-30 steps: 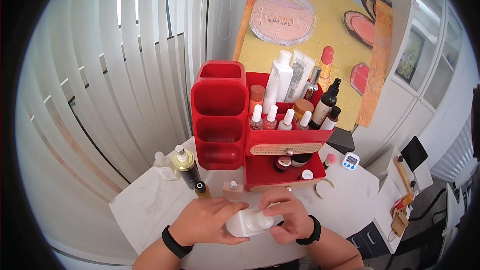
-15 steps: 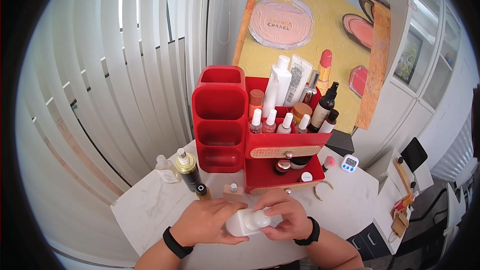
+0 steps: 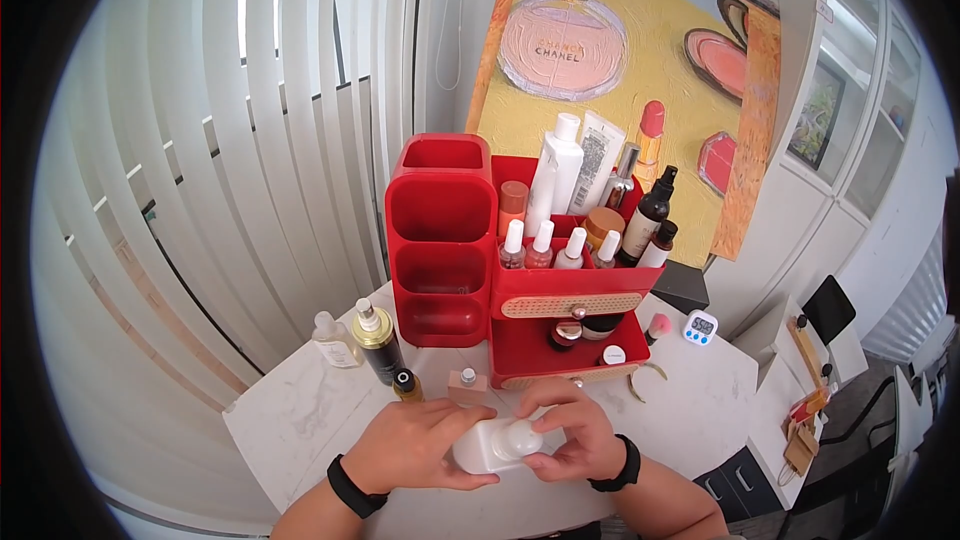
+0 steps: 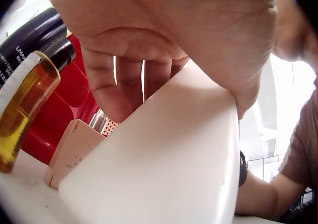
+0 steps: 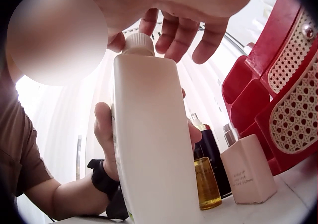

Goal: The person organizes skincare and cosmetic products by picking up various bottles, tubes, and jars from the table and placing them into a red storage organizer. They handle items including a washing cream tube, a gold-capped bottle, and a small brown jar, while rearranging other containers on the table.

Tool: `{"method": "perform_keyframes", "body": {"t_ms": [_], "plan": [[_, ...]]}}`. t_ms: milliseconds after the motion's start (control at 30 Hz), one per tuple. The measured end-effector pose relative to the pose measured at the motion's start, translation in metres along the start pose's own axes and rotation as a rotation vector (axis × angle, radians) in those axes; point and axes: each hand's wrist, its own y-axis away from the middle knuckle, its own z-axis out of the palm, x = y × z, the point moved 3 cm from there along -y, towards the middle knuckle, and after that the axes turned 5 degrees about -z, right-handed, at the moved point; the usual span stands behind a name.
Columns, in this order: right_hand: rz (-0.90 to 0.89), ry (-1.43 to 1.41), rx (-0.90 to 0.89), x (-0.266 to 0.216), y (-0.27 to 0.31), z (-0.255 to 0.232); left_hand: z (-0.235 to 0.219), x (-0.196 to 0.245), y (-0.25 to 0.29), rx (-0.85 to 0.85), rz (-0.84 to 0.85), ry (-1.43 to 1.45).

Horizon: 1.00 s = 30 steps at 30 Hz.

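A white plastic bottle [image 3: 476, 448] is gripped round its body by my left hand [image 3: 420, 440], thumb on one side and fingers on the other. The bottle's plain broad side [image 4: 169, 164] fills much of the left wrist view. On its ribbed white cap [image 5: 138, 44], the thumb and fingers of my right hand [image 3: 578, 432] pinch the sides, while the other fingers hang beside it. In the head view the cap points toward my right hand. Just beyond the hands stand a pink square bottle [image 5: 247, 169] with a silver top and an amber bottle [image 5: 206, 184].
A red organizer [image 3: 440, 210] rises behind the hands, filled with nail polishes [image 3: 540, 245], tall bottles and a tube. Its lower drawer [image 3: 530, 345] is pulled out, holding jars. A black bottle [image 3: 376, 340] and a clear bottle [image 3: 336, 345] stand left; a timer [image 3: 700, 326] stands right.
My right thumb has come in against the cap, and the fingers now pinch it more closely. The left hand and bottle stay nearly still; the head view has tilted slightly.
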Motion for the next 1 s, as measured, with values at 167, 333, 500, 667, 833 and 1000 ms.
{"method": "perform_keyframes", "body": {"t_ms": [167,333,500,667,833,1000], "plan": [[0.01,-0.021,-0.022,0.0003,-0.0003,0.0006,0.0004,-0.0015,0.0007,-0.002,0.003,0.001],[0.01,-0.016,-0.028,0.0013,-0.0011,0.0003,-0.0021,-0.0003,-0.0005,-0.011,-0.011,-0.001],[-0.03,-0.029,-0.074,-0.0003,-0.0028,-0.0002,-0.0015,-0.0008,0.0004,-0.002,-0.022,-0.001],[0.052,-0.03,-0.039,0.0023,0.0022,0.0037,-0.0013,0.0005,-0.0016,0.005,-0.006,0.01],[0.038,0.025,-0.06,-0.0014,-0.004,-0.0017,-0.0012,0.0008,-0.0006,-0.001,-0.009,0.013],[0.018,0.092,-0.089,-0.003,-0.0067,-0.005,-0.0007,-0.0006,-0.0005,-0.019,-0.019,0.014]]}}
